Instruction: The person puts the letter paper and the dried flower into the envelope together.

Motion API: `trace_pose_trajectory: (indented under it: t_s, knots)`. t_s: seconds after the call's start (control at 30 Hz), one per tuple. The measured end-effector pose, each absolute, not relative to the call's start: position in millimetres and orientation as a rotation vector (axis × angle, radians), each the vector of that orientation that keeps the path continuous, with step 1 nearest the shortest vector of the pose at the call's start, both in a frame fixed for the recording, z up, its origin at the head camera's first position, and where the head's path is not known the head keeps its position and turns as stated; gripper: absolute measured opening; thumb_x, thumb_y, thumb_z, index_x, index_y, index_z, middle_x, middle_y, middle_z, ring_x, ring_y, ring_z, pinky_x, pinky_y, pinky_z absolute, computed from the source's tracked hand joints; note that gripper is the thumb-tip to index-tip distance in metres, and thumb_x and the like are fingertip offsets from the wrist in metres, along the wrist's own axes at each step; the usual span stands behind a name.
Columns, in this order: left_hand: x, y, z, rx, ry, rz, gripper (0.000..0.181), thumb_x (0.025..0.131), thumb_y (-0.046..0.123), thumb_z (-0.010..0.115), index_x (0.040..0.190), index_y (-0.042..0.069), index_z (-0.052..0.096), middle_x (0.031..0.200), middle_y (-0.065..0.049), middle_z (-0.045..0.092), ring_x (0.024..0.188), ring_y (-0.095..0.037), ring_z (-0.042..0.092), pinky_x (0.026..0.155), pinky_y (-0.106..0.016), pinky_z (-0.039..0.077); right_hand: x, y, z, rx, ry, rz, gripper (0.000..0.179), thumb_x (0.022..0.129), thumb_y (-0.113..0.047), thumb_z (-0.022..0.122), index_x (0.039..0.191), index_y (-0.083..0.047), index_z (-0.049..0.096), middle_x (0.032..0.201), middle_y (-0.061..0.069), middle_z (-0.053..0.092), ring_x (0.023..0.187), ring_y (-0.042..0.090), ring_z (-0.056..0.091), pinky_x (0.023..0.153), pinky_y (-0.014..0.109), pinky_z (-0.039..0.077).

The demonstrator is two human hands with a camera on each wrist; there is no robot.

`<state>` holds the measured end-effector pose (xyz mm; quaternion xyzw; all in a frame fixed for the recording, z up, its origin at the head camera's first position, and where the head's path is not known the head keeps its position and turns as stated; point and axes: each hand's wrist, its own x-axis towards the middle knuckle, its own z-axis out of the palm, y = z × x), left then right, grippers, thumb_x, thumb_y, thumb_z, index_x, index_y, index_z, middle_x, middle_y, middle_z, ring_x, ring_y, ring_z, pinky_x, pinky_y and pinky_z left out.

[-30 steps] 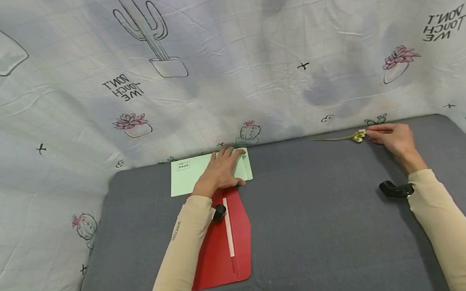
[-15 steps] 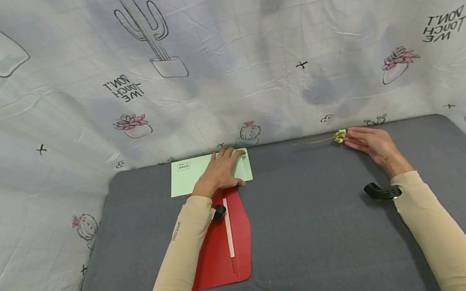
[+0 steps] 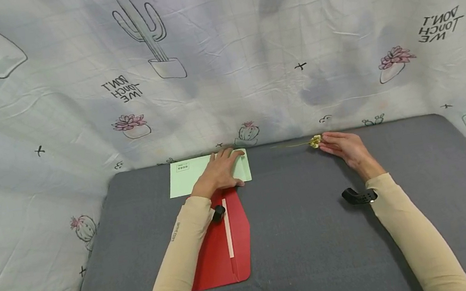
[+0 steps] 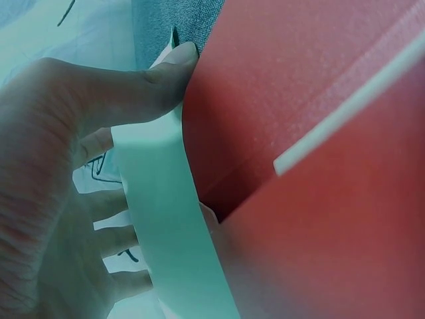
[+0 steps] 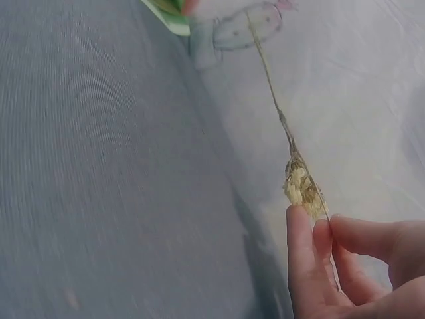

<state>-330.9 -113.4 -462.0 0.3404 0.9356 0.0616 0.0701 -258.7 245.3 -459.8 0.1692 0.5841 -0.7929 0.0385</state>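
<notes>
My left hand (image 3: 215, 173) grips a light green envelope (image 3: 183, 179) at the table's far edge. In the left wrist view the thumb (image 4: 156, 90) presses the near edge of the envelope, and the other fingers reach its opposite side. To the right, my right hand (image 3: 347, 149) pinches a dried flower (image 3: 315, 141) by its pale yellow head; the thin stem points left toward the envelope. The right wrist view shows the flower head (image 5: 302, 189) just beyond the thumb and fingertips. Beneath my left forearm lies a red envelope (image 3: 215, 265), its flap open.
A grey cloth covers the table (image 3: 302, 236). Behind it hangs a pale curtain (image 3: 227, 80) printed with cactus drawings. Along the red envelope's flap runs a white strip (image 3: 228, 227). Each wrist wears a black band.
My right hand has carried the dried flower leftward along the far edge, closer to the green envelope. The left hand and both envelopes have stayed in place.
</notes>
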Motion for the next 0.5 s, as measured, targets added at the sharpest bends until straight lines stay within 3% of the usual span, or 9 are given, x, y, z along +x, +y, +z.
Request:
trace_pose_trajectory:
  t_s: [0.2, 0.5]
  knots:
    - [-332, -114, -462, 1.034, 2.810, 0.200, 0.085, 0.078, 0.041, 0.082, 0.147, 0.017, 0.040, 0.148, -0.015, 0.040, 0.140, -0.035, 0.033, 0.113, -0.059, 0.025, -267, 219, -466, 0.466, 1.934, -2.308, 0.048, 0.098, -0.003, 0.057, 0.140, 0.013, 0.040, 0.085, -0.006, 0.069, 0.080, 0.005, 0.069, 0.088, 0.027, 0.054]
    - [-336, -114, -462, 1.020, 2.795, 0.182, 0.086, 0.078, 0.042, 0.081, 0.148, 0.018, 0.038, 0.149, -0.015, 0.038, 0.139, -0.034, 0.033, 0.113, -0.058, 0.024, -278, 174, -471, 0.424, 2.108, -2.267, 0.040, 0.099, -0.001, 0.055, 0.134, 0.016, 0.047, 0.102, 0.007, 0.064, 0.079, 0.004, 0.069, 0.087, 0.028, 0.054]
